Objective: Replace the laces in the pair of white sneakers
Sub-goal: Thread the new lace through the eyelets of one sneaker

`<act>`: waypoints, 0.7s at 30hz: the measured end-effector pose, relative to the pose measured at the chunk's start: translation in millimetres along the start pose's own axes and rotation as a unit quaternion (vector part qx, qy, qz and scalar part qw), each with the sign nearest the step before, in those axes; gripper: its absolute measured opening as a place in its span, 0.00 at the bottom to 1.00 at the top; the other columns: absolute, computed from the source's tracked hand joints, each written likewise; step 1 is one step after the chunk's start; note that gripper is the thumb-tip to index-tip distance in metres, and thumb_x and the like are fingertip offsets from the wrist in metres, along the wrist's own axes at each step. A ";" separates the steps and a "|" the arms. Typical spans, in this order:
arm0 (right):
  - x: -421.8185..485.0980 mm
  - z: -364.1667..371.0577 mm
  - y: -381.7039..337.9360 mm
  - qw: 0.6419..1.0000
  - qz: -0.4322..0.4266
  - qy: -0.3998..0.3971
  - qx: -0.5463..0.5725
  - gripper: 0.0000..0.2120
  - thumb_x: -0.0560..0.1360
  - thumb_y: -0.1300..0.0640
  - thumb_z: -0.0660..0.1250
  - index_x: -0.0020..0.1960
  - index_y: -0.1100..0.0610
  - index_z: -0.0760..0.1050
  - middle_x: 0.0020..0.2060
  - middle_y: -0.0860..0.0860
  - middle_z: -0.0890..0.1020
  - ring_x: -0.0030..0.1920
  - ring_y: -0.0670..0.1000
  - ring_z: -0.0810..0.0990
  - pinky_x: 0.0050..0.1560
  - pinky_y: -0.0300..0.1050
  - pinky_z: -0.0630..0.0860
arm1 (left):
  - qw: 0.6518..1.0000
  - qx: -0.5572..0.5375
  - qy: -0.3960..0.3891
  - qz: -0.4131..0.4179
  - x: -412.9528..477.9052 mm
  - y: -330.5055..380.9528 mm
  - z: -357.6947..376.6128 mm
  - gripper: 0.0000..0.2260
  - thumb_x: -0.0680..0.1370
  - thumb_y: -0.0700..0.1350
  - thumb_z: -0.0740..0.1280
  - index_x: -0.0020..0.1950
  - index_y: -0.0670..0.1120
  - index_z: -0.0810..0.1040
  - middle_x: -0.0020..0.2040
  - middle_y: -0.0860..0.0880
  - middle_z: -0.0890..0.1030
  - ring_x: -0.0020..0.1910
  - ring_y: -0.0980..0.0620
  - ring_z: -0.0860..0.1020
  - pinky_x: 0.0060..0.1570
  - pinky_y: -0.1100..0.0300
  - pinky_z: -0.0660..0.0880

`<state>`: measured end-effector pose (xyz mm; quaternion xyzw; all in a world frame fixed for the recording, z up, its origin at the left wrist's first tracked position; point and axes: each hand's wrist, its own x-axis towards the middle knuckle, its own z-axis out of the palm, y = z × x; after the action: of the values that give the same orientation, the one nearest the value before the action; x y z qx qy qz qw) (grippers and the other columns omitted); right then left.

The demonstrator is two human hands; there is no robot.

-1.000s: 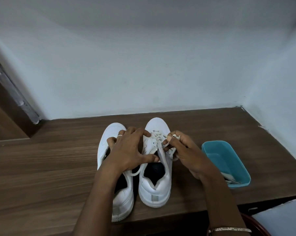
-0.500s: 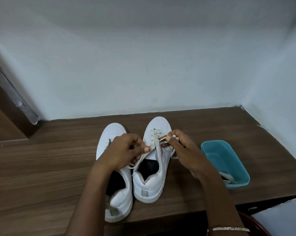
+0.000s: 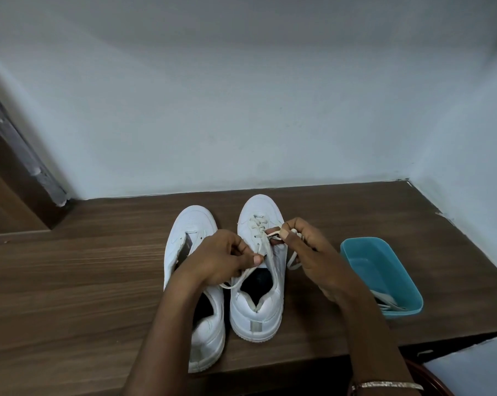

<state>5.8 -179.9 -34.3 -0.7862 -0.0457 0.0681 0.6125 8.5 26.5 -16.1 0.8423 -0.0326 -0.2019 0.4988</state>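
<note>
Two white sneakers stand side by side on the wooden table, toes pointing away from me. The right sneaker (image 3: 257,312) has a cream lace (image 3: 259,224) threaded through its upper eyelets. My left hand (image 3: 218,258) pinches one strand of that lace over the shoe's opening. My right hand (image 3: 310,252) pinches the other strand near the right eyelets, with a loose end hanging beside the shoe. The left sneaker (image 3: 188,227) shows no lace, and my left forearm covers its middle.
A teal plastic tub (image 3: 378,270) sits to the right of the shoes with pale laces lying in its near end. The wall corner closes the table at back and right. The table's front edge (image 3: 313,357) runs just behind the heels.
My left hand moved off the sneaker's tongue and closed on a lace strand. The right sneaker shifted slightly left and its heel turned.
</note>
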 end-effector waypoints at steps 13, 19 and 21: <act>0.8 1.7 -1.4 0.996 0.011 0.019 -0.090 0.08 0.82 0.52 0.60 0.49 0.54 0.74 0.41 0.50 0.79 0.38 0.45 0.75 0.38 0.43 0.75 | 0.978 -0.200 0.024 -0.058 -7.7 3.1 -10.2 0.09 0.82 0.40 0.56 0.49 0.38 0.73 0.46 0.38 0.86 0.41 0.47 0.85 0.50 0.55 0.76; 1.5 2.5 2.7 0.993 0.006 0.035 -0.115 0.08 0.82 0.50 0.60 0.48 0.51 0.74 0.49 0.52 0.83 0.46 0.53 0.81 0.47 0.53 0.80 | 0.975 -0.213 0.009 -0.060 -9.3 5.4 -9.5 0.10 0.81 0.39 0.55 0.47 0.38 0.73 0.45 0.37 0.86 0.45 0.43 0.86 0.60 0.51 0.75; 2.3 3.0 2.9 0.993 0.004 0.051 -0.107 0.07 0.82 0.52 0.61 0.48 0.52 0.75 0.48 0.54 0.83 0.43 0.54 0.80 0.44 0.52 0.79 | 0.978 -0.200 0.018 -0.051 -9.2 5.2 -9.7 0.09 0.82 0.40 0.56 0.46 0.38 0.73 0.44 0.39 0.86 0.41 0.45 0.85 0.56 0.53 0.77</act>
<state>7.6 -177.4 -37.9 -0.8500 -0.0185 0.0252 0.5258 4.4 34.3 -4.8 0.7297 0.0607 -0.2145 0.6464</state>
